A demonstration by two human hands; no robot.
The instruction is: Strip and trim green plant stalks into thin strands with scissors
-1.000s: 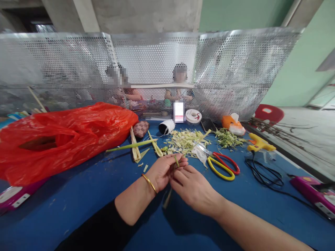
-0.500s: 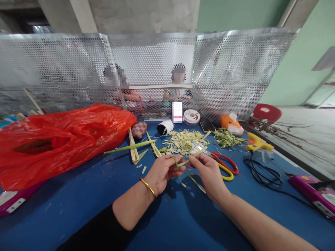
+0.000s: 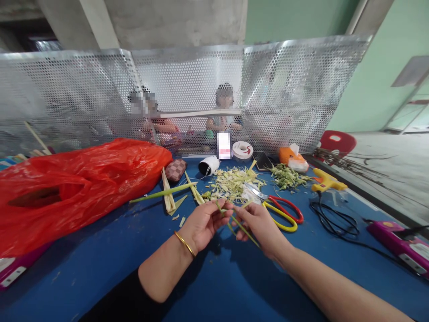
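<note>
At the middle of a blue table, a left hand and a right hand met over a thin green strip

At the far left lay a crumpled red plastic bag, with a purple power strip partly hidden under its near edge. Next came a checkered pouch, then pale dried husks with a long green stalk crossing them.

Nearer the person, the left hand, a gold bangle at its wrist, had its thumb narrowed against its fingers, pinching leaf material. Just beside it, the right hand was narrow too, gripping the green strip, which slanted down to the right alongside that hand. Half a second earlier the right hand stood a little farther off; it had since drawn in, until the fingertips of both hands seemed to touch. That appeared to bring both hands onto one small spot, for close finger work. Whether the strip was knotted or only bent there could not be told.

Beyond the hands lay a heap of pale clippings. To the right, scissors with one red and one yellow handle rested, blades toward the heap. Farther right were darker green trimmings, a yellow glue gun and a black cable.
</note>
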